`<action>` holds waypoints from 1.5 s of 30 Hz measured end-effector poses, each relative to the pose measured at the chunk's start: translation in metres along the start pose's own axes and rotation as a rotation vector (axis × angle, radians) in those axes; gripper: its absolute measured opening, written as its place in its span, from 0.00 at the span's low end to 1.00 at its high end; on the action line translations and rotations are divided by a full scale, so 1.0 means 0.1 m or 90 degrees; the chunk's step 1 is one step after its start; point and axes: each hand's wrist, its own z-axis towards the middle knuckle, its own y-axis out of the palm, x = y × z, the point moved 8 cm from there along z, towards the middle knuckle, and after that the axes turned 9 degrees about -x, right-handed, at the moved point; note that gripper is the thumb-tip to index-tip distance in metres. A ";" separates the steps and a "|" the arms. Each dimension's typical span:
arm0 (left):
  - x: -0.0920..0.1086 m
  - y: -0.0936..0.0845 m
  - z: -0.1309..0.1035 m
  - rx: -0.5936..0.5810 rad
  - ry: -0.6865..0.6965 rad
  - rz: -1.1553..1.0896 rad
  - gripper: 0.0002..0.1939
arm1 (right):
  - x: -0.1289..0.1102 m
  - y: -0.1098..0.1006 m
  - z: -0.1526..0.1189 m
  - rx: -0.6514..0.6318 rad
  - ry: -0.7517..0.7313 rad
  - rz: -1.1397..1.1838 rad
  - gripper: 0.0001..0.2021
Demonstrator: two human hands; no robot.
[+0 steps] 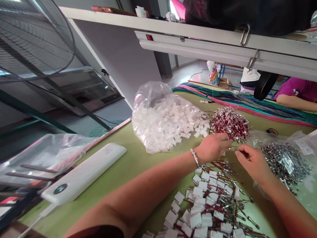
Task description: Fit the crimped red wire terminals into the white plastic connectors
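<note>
My left hand point(215, 146), with a silver bracelet at the wrist, has its fingers closed near the front of a heap of red wires with metal ends point(230, 124). Just right of it, my right hand point(251, 160) is pinched. A thin piece of wire point(234, 146) spans the small gap between both hands' fingertips. Below them lies a spread of white connectors on red wires point(203, 205). A clear bag of loose white connectors point(163, 122) spills open left of the heap.
A plastic bag of metal parts point(284, 162) lies at the right, near a tape roll point(272, 131). Long coloured wires point(247, 102) cross the back. A white power bank point(86, 172) lies left. Another person's arm point(294, 101) shows at the far right.
</note>
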 end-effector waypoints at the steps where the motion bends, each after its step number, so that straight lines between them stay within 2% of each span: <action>1: -0.01 -0.01 0.02 0.001 -0.013 -0.070 0.10 | 0.04 -0.01 0.00 -0.004 0.024 0.045 0.10; 4: -0.16 0.00 0.04 0.005 -0.140 -0.345 0.08 | 0.15 -0.18 0.01 0.042 0.062 0.212 0.09; 7: -0.30 0.13 0.00 -0.006 -0.300 -0.659 0.09 | 0.22 -0.47 -0.01 0.164 0.033 0.368 0.07; 9: -0.31 0.22 -0.04 -0.005 -0.357 -0.846 0.10 | 0.26 -0.54 -0.02 0.205 0.037 0.415 0.06; 11: -0.28 0.29 -0.06 0.009 -0.382 -0.979 0.10 | 0.29 -0.43 -0.01 0.170 0.080 0.415 0.08; 14: -0.21 0.37 -0.06 0.020 -0.384 -1.069 0.11 | 0.27 -0.07 0.00 0.058 0.144 0.445 0.12; 17: -0.15 0.41 -0.06 0.028 -0.355 -1.064 0.12 | 0.17 0.26 -0.01 -0.029 0.158 0.533 0.14; 20: -0.11 0.44 -0.06 0.018 -0.331 -1.045 0.14 | 0.13 0.42 -0.04 -0.071 0.174 0.610 0.13; 26: -0.10 0.45 -0.05 -0.033 -0.321 -1.045 0.15 | 0.18 0.45 -0.07 -0.073 0.197 0.674 0.13; 29: -0.13 0.40 -0.05 -0.022 -0.312 -1.000 0.14 | 0.22 0.46 -0.09 -0.057 0.222 0.718 0.13; 37: -0.12 0.22 -0.05 0.060 -0.289 -0.729 0.08 | 0.26 0.53 -0.13 -0.059 0.245 0.728 0.14; 42: -0.13 0.07 -0.04 0.123 -0.259 -0.527 0.06 | 0.17 0.51 -0.17 -0.063 0.229 0.736 0.14; 45: -0.33 0.02 -0.10 0.197 -0.349 -0.524 0.05 | 0.03 0.50 -0.20 -0.097 0.190 0.724 0.13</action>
